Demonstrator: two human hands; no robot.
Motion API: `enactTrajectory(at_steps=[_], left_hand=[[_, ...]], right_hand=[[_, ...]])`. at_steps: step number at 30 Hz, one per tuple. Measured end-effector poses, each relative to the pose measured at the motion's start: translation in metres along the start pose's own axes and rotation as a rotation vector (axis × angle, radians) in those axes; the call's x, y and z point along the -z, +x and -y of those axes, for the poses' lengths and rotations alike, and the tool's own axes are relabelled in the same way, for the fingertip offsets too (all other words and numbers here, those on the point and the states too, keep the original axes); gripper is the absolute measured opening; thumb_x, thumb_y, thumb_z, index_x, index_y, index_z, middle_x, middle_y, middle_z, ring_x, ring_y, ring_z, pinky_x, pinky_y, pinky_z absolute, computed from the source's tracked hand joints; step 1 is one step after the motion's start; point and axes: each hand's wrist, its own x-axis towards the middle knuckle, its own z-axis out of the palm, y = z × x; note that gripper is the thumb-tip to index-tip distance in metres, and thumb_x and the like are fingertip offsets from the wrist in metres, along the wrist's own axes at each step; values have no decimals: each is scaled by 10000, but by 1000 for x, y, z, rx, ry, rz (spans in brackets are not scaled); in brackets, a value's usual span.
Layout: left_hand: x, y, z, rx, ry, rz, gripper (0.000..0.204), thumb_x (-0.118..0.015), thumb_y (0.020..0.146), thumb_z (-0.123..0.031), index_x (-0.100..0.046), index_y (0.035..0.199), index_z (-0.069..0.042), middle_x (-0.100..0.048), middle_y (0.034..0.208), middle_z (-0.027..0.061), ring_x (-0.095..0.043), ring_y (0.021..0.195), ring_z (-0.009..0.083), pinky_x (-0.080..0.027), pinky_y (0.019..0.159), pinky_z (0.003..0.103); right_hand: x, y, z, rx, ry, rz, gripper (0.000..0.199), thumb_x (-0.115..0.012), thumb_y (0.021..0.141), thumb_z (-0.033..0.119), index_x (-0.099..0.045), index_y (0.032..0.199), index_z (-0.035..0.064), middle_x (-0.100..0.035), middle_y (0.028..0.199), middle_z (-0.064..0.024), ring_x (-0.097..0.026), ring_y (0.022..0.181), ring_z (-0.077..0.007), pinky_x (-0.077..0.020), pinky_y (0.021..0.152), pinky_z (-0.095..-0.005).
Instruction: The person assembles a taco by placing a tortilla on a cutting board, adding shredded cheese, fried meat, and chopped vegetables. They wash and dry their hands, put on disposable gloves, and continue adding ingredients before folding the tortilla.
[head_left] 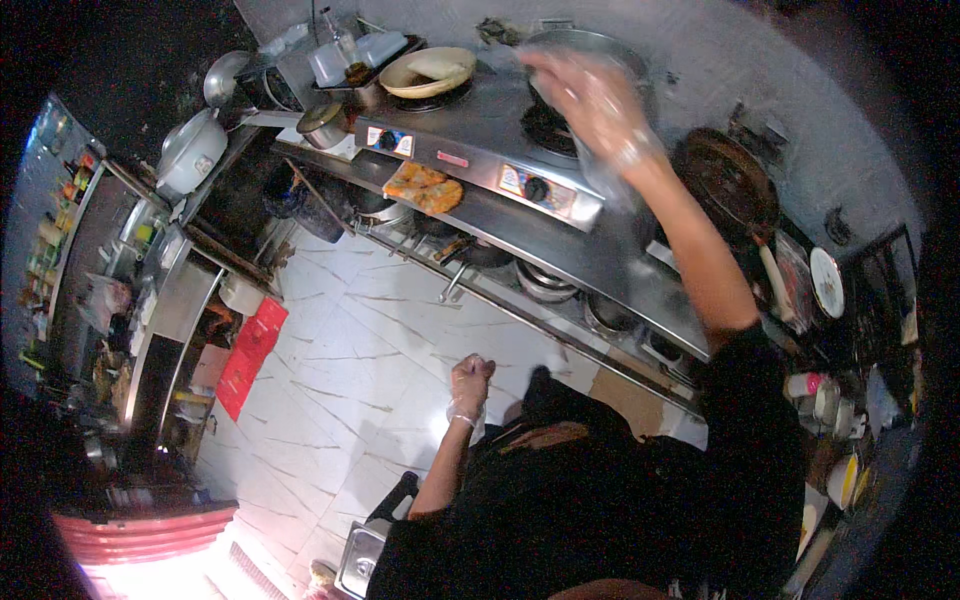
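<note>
My right hand (595, 105), in a thin clear plastic glove, reaches over the right burner of the steel stove (470, 125). Its fingers are stretched out and somewhat blurred, and I see nothing held in them. Behind it, partly covered, stands a wide dark pot (600, 45). My left hand (471, 387), gloved the same way, is held low over the tiled floor with its fingers curled closed. Whether anything is inside that fist is hidden. An orange-brown cloth (424, 188) lies on the stove's front ledge, apart from both hands.
A cream pan (428, 72) rests on the left burner. Stacked pots (545, 280) fill the shelf beneath the counter. At right are a dark wok (725, 185) and a white plate (827, 282). A white lidded pot (192, 150) and a red sheet (250, 355) are at left.
</note>
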Motion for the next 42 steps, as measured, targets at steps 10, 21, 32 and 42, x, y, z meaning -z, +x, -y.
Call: enactTrajectory(at_steps=[10,21,32,42], left_hand=[[146,192,22,-33,22,-392,323,-666,853,-82,-430,635,-42,-396,571,12,-348,580,118,-333,528,307],[229,343,48,208,-261,-420,332,-683,831,-27,-434,627,-109,-394,584,-41,-335,560,74,-312,498,273],[280,485,34,206,-220,-137,353,-687,791,62,-414,641,-106,-408,641,-53,-372,626,76,-345,568,242],[325,564,64,182,-252,73,341,-726,781,11,-430,638,-82,-400,616,-48,-345,601,80,-326,532,256]], right_hand=[[-365,239,-116,26,-174,401,356,-493,947,288,-611,1265,180,-667,1116,-158,-640,1005,-358,-509,885,-451],[-629,222,-345,-105,113,830,487,-501,912,427,-621,1209,60,-595,1247,-198,-568,1127,-346,-412,978,-441],[-562,285,-243,-495,46,1114,587,-640,836,516,-636,1190,48,-636,1177,-163,-610,1041,-295,-481,904,-434],[-579,244,-217,-304,-29,837,423,-609,881,334,-599,1233,101,-632,1180,-143,-622,1018,-299,-484,905,-442]])
